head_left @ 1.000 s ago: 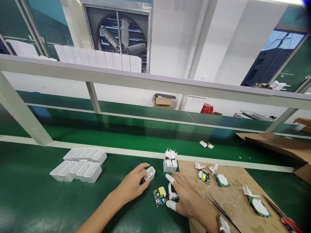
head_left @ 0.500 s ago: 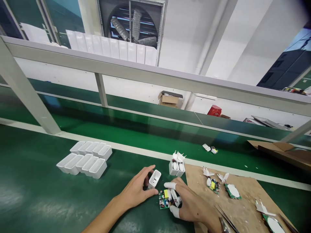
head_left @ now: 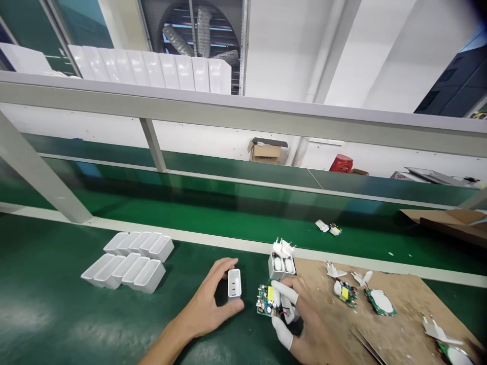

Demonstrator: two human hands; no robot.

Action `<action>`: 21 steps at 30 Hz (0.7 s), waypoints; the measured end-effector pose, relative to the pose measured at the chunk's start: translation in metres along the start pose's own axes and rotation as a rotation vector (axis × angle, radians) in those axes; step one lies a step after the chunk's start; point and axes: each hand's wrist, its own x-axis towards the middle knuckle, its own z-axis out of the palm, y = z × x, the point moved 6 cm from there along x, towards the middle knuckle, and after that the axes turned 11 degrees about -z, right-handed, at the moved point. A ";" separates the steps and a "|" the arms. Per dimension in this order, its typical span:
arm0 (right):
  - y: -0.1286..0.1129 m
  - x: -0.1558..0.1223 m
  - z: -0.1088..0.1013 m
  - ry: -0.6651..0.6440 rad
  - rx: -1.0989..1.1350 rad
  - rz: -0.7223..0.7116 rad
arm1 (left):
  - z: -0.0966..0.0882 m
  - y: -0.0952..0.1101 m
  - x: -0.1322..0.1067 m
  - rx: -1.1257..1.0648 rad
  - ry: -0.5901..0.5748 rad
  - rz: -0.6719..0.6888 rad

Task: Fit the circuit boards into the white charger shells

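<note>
My left hand (head_left: pixel 205 304) curls around an open white charger case (head_left: pixel 235 285), its thumb and fingers on either side; two slots show inside the case. To its right, my right hand (head_left: pixel 310 322), with white finger cots on thumb and forefinger, pinches a green charger circuit board (head_left: pixel 265 301) that carries a yellow block and small parts. A white piece (head_left: pixel 288 309) hangs by wires under the right fingers, partly hidden. Just behind the right hand stand two filled charger cases (head_left: pixel 281 266) with white plug pieces lying on top.
Two rows of white cases (head_left: pixel 131 268) stand at left. On brown cardboard (head_left: pixel 323 304) at right lie several boards with plug pieces, such as one board (head_left: pixel 380 302), plus tweezers (head_left: pixel 367 344). Another board (head_left: pixel 335 230) lies on the green belt (head_left: pixel 213 208) behind a pale rail.
The case in my left hand has turned more upright, its opening facing me. My right hand has shifted right with the board, away from the case. The camera view has tilted slightly.
</note>
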 end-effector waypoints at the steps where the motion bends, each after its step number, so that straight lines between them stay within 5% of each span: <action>1: -0.003 0.001 -0.001 0.032 -0.040 -0.012 | 0.004 -0.003 0.000 0.026 0.008 -0.026; 4: -0.010 0.003 -0.002 0.130 -0.098 -0.039 | 0.019 -0.002 -0.001 0.074 0.002 -0.029; 7: -0.017 0.001 0.004 0.171 -0.112 -0.082 | 0.032 0.011 -0.004 0.065 -0.018 0.112; 12: -0.022 -0.001 0.013 0.106 -0.147 -0.146 | 0.038 0.024 -0.007 0.099 0.004 0.259; 21: -0.026 0.002 0.018 0.068 -0.258 -0.160 | 0.040 0.024 -0.009 0.093 -0.019 0.265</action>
